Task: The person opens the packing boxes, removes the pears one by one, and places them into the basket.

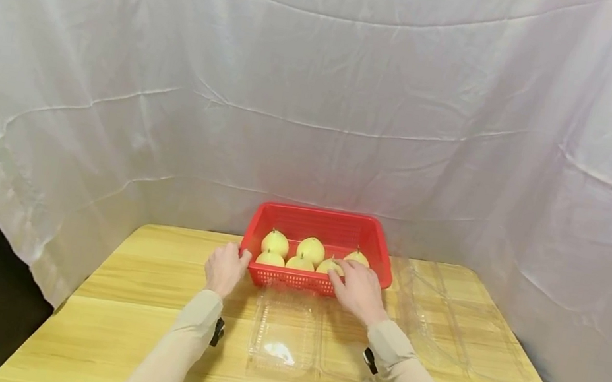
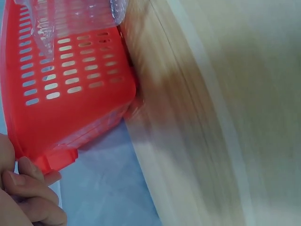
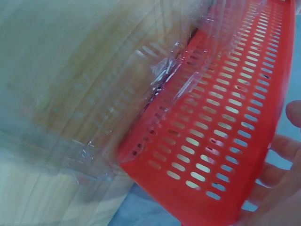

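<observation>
A red plastic basket (image 1: 320, 215) with slotted walls stands at the back of the table, holding several pale yellow pears (image 1: 310, 251) with stems. My left hand (image 1: 225, 268) grips the basket's left front corner, and its curled fingers (image 2: 33, 186) show at the rim in the left wrist view. Over the front rim reaches my right hand (image 1: 360, 291), its fingertips at the front right pear (image 1: 329, 266). In the right wrist view its fingers (image 3: 273, 174) pass behind the rim, and their tips are hidden. A clear plastic clamshell container (image 1: 286, 335) lies unfolded before the basket.
More clear plastic containers (image 1: 458, 329) lie at the right side of the wooden table (image 1: 99, 318). A light grey cloth (image 1: 322, 87) hangs behind the table and along both sides. Dark bands (image 1: 218, 332) sit on the wrists.
</observation>
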